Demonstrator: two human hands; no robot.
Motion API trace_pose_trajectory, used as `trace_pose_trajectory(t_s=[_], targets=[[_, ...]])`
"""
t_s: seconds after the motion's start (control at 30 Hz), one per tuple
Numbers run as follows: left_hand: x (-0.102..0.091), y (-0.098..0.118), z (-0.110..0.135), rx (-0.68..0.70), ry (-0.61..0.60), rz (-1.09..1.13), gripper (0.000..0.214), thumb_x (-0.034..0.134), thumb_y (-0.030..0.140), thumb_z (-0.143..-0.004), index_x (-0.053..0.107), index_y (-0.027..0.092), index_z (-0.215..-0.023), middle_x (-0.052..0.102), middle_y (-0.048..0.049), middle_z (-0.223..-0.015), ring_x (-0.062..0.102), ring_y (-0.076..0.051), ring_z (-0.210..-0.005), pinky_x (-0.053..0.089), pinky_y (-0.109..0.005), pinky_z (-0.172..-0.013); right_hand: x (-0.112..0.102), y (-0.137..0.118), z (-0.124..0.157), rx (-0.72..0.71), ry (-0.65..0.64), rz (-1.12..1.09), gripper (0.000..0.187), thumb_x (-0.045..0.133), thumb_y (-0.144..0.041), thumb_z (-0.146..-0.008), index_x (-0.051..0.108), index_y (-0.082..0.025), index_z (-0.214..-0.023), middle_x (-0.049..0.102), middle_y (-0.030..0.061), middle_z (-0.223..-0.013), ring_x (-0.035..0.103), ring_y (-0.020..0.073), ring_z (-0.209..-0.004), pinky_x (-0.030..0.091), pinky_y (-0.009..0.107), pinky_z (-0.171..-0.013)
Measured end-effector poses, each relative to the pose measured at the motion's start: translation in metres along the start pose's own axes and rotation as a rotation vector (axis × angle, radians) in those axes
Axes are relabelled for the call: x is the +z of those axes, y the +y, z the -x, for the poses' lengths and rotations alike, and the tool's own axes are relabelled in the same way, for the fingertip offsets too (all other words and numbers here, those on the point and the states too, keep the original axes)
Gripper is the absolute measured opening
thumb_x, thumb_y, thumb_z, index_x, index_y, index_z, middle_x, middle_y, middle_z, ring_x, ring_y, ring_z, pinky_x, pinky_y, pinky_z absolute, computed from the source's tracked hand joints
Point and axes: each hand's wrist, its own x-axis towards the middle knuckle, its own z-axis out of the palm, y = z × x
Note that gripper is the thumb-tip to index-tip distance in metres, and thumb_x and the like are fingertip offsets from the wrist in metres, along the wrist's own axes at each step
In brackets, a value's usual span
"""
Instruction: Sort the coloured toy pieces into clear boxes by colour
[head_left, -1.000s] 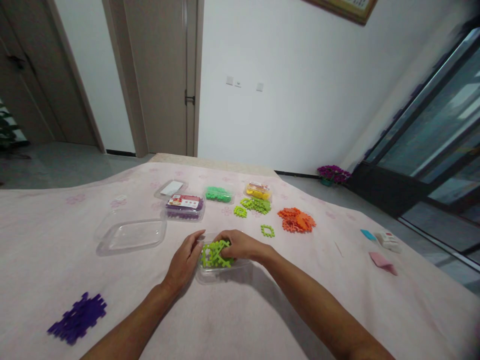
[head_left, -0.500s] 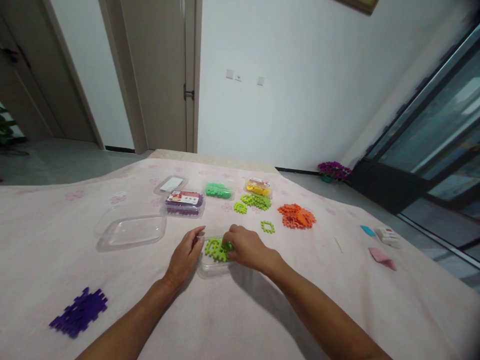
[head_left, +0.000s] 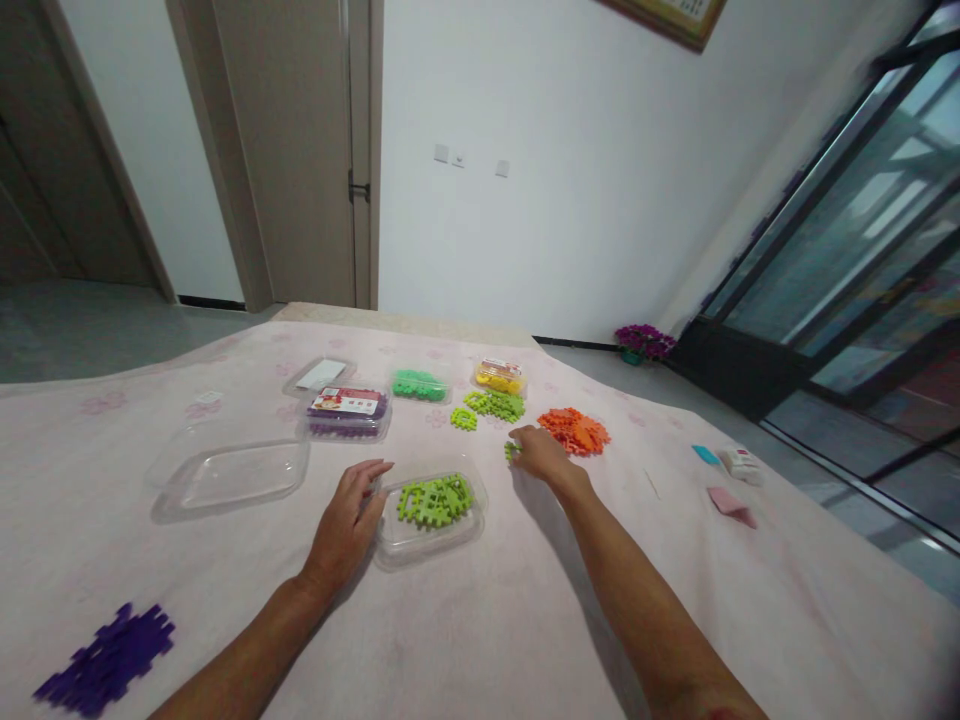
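In the head view, my left hand (head_left: pixel 346 525) rests at the left side of a clear plastic tub (head_left: pixel 431 550), fingers stretched out and thumb near its rim. Several lime-green toothed building pieces (head_left: pixel 436 502) lie inside this tub. My right hand (head_left: pixel 541 455) is on the cloth beyond the tub, to its right. Its fingers are closed down on a lime-green square building piece (head_left: pixel 512 452), mostly hidden by the hand. Beyond that hand is a heap of lime-green pieces (head_left: pixel 501 404), with another lime-green piece (head_left: pixel 463 419) beside it.
Orange pieces (head_left: pixel 576 432) lie right of my right hand. Behind stand tubs of purple (head_left: pixel 346 412), green (head_left: pixel 420 385) and yellow pieces (head_left: pixel 500 377). An open clear container (head_left: pixel 240 475) and purple pieces (head_left: pixel 109 660) are at left; a pink cloth (head_left: pixel 731 505) is at right.
My right hand has left the tub and moved right and away to the single lime-green square piece. My left hand stays at the tub's left side. The camera view has shifted slightly.
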Motion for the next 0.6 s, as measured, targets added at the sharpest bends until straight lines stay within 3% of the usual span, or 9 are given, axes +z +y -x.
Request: trace_pose_trajectory(t_s=[0.13, 0.3, 0.43, 0.53, 0.6], targets=[[0.000, -0.002, 0.000, -0.073, 0.005, 0.063, 0.035, 0.048, 0.034, -0.092, 0.062, 0.020, -0.122, 0.062, -0.0093, -0.121, 0.059, -0.023, -0.113, 0.046, -0.039, -0.100, 0.012, 0.019, -0.008, 0.029, -0.029, -0.047, 0.042, 0.078, -0.024, -0.069, 0.072, -0.023, -0.110, 0.067, 0.0109, -0.118, 0.063, 0.0273, -0.104, 0.044, 0.030, -0.077], [0.001, -0.003, -0.001, -0.133, 0.016, 0.158, 0.037, 0.050, 0.036, -0.091, 0.060, 0.019, -0.123, 0.063, -0.0103, -0.121, 0.061, -0.024, -0.111, 0.046, -0.041, -0.100, 0.021, 0.026, -0.026, 0.026, -0.017, -0.235, 0.048, 0.087, -0.025, -0.054, 0.074, -0.019, -0.100, 0.071, 0.0072, -0.097, 0.065, 0.0215, -0.085, 0.043, 0.026, -0.068], [0.001, -0.004, -0.001, -0.163, 0.022, 0.190, 0.037, 0.052, 0.037, -0.090, 0.061, 0.019, -0.121, 0.064, -0.0107, -0.122, 0.062, -0.025, -0.112, 0.046, -0.042, -0.101, 0.032, 0.006, -0.053, 0.015, 0.031, -0.443, 0.023, 0.073, -0.026, -0.073, 0.072, -0.015, -0.093, 0.070, 0.0034, -0.078, 0.062, 0.0147, -0.067, 0.045, 0.023, -0.059], [0.002, -0.004, -0.001, -0.185, 0.013, 0.205, 0.038, 0.052, 0.038, -0.090, 0.060, 0.018, -0.122, 0.065, -0.0110, -0.121, 0.063, -0.025, -0.110, 0.047, -0.042, -0.100, 0.038, -0.021, -0.075, 0.002, 0.105, -0.561, 0.028, 0.060, -0.031, -0.085, 0.068, -0.013, -0.105, 0.070, 0.0042, -0.081, 0.060, 0.0122, -0.062, 0.046, 0.022, -0.058], [0.001, -0.003, -0.001, -0.195, 0.009, 0.219, 0.039, 0.053, 0.038, -0.090, 0.060, 0.018, -0.122, 0.066, -0.0112, -0.120, 0.064, -0.025, -0.109, 0.049, -0.042, -0.098, 0.038, -0.037, -0.088, -0.023, 0.126, -0.607, 0.029, 0.059, -0.034, -0.086, 0.068, -0.012, -0.104, 0.070, 0.0041, -0.081, 0.059, 0.0123, -0.062, 0.046, 0.022, -0.058]])
